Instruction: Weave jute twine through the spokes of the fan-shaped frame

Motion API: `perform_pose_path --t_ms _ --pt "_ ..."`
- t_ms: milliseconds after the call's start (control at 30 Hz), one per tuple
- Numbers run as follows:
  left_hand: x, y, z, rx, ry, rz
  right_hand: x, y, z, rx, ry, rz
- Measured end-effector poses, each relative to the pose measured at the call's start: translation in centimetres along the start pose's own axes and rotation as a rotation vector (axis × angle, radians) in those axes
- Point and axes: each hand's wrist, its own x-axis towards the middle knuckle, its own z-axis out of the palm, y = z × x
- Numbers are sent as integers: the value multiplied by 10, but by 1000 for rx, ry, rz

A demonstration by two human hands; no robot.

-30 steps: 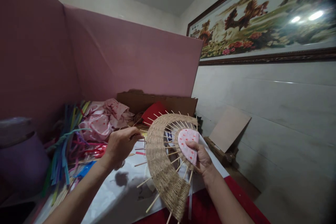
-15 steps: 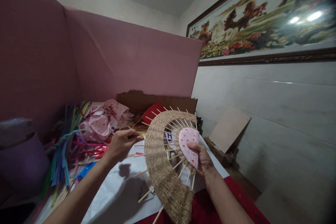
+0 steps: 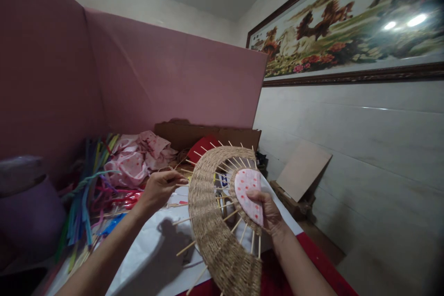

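A half-round woven straw piece (image 3: 211, 222) with thin wooden spokes sticking out of its rim stands upright in front of me. At its hub sits a white pad with pink dots (image 3: 247, 189). My right hand (image 3: 268, 212) grips that hub from the right, thumb on the pad. My left hand (image 3: 159, 189) is to the left of the rim, fingers pinched on a thin straw strand (image 3: 175, 172) by the spokes.
White paper (image 3: 156, 254) and red cloth (image 3: 277, 277) cover the table. Coloured strips (image 3: 83, 194) and pink dotted fabric (image 3: 135, 157) lie at the left. A cardboard box (image 3: 208, 134) stands behind, a board (image 3: 301, 171) leans on the right wall, pink panels (image 3: 156, 69) close the back.
The woven piece has turned a little and shifted lower left, its bottom edge now further down. My left hand has edged slightly up and left, still pinching the strand.
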Motion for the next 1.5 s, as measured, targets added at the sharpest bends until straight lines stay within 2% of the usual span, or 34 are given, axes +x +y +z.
perform_pose_path --t_ms 133,267,733,900,1100,1500 --pt "1 0 -3 85 30 26 -1 0 1 -2 -44 10" --pt "2 0 -6 267 77 69 2 0 0 -18 -14 15" --pt "-2 17 -13 660 148 223 4 0 -1 -18 -19 59" --pt "-4 23 -15 806 85 271 6 0 -3 -27 -51 100" --pt "-3 28 -16 871 -11 243 5 1 -4 -21 -94 87" --pt "-3 28 -18 882 14 177 3 0 -4 -42 -94 116"
